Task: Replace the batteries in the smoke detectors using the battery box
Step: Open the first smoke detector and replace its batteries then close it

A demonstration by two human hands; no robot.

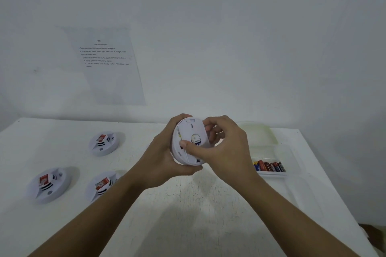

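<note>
Head view: the smoke detector [189, 139] is held in the air above the middle of the white table [188, 215], its flat back turned toward the camera, with a round label showing on it. The left hand [165, 158] cups it from the left and underneath, fingers curled round the rim. The right hand [227, 148] grips the right edge, its fingers bent round the rim and its thumb [184, 144] pressed flat across the back, beside the label.

Three more units lie on the left of the table, each with a red-and-white part on top: a far detector [103, 143], a near-left detector [50, 184], and a near-middle detector [102, 185] partly hidden behind the left forearm.

To the right of the hands sits the clear battery box [271, 173], open, with a row of batteries [269, 166] lying side by side at its near end. Its lid [258, 132] lies just behind it. A printed sheet [106, 64] hangs on the wall [229, 37] behind the table.
</note>
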